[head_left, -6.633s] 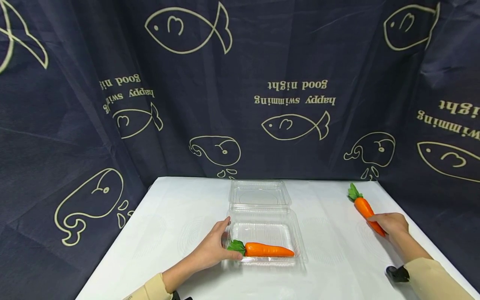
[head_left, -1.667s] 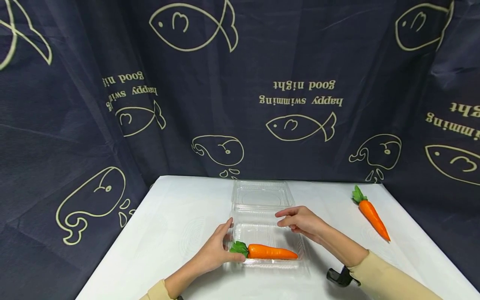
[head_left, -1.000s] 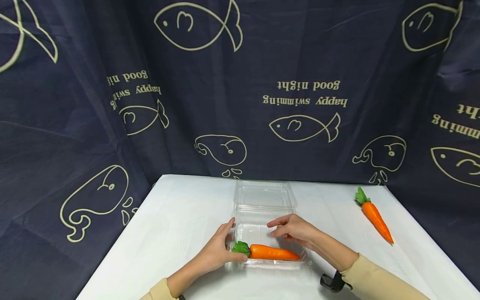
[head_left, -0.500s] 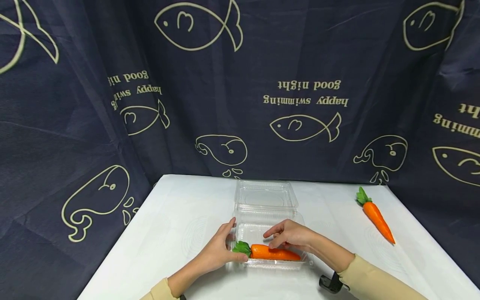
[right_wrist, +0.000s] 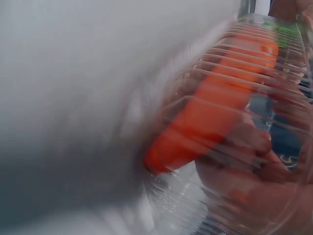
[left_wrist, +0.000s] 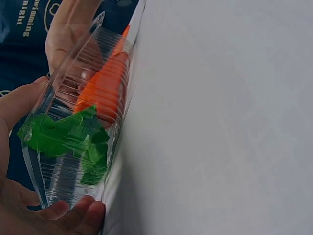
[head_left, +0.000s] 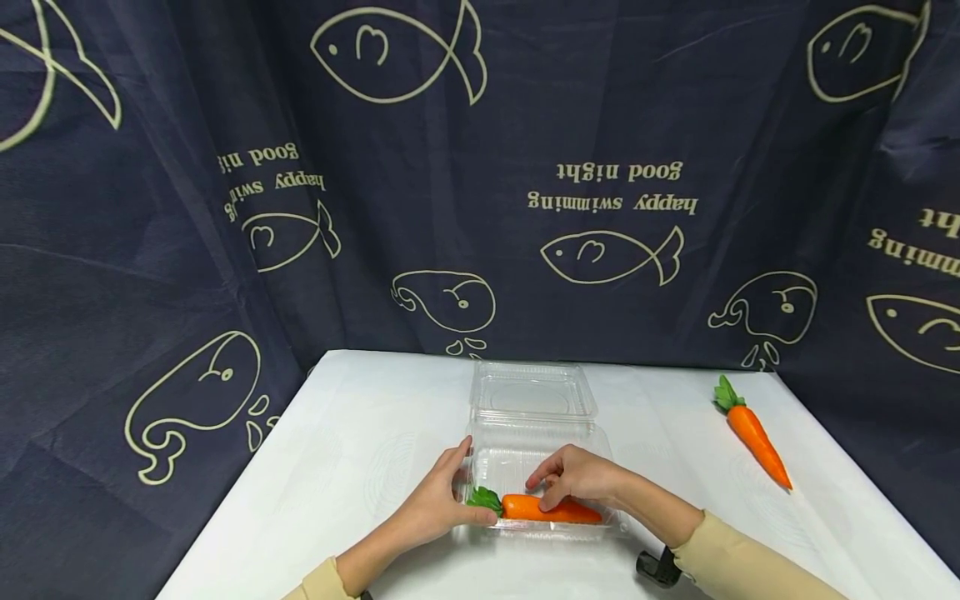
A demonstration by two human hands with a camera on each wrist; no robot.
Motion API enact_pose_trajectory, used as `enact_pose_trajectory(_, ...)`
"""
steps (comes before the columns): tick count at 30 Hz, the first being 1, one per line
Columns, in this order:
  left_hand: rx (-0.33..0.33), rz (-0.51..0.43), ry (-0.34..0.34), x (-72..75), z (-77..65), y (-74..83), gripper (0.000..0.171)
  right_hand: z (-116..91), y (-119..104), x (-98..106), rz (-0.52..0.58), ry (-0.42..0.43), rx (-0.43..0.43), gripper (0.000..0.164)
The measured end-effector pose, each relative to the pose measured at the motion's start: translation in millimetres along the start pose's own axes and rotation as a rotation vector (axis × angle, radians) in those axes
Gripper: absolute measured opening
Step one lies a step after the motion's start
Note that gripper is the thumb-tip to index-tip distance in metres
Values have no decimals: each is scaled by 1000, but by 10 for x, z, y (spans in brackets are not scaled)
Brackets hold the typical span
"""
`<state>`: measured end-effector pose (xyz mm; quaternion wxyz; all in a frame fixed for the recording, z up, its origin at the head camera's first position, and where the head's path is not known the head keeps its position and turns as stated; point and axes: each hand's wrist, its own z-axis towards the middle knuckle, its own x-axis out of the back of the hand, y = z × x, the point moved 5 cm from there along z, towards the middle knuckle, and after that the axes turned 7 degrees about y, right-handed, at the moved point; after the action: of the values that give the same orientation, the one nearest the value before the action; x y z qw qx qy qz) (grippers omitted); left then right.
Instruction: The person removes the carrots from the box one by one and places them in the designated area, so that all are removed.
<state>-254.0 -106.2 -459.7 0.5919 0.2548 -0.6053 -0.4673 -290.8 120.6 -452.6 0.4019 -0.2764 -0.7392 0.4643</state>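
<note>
A clear plastic clamshell container point(head_left: 604, 467) stands on the table with its lid point(head_left: 534, 390) laid back behind it. Along its front wall lies an orange carrot point(head_left: 517, 506) with green leaves point(left_wrist: 58, 134) toward the left. My left hand point(head_left: 429, 507) holds the container's left side, thumb on the front corner and fingers spread along the side wall. Inside the container, my right hand point(head_left: 588, 479) pinches the carrot about its middle, thumb on the near side. Through the ribbed plastic in the right wrist view, fingers show on both sides of the carrot point(right_wrist: 210, 107).
A second carrot point(head_left: 757, 446) with green leaves lies at the right of the white table point(head_left: 360, 433), tip toward the front. Dark blue cloth point(head_left: 480, 150) with fish and whale drawings hangs behind and at the sides.
My right hand has let go of the second carrot at the right, come over the container, and lowered onto the carrot inside. My left hand has stayed on the container's left side.
</note>
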Motion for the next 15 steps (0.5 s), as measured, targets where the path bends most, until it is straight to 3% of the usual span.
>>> enact_pose_trajectory(7,-7,17,1,3,6,9,118,-21,-8,-26,-81,13,21,22)
enact_pose_trajectory(15,-3,44,2,3,1,4,118,-39,-4,-51,-167,32,44,15)
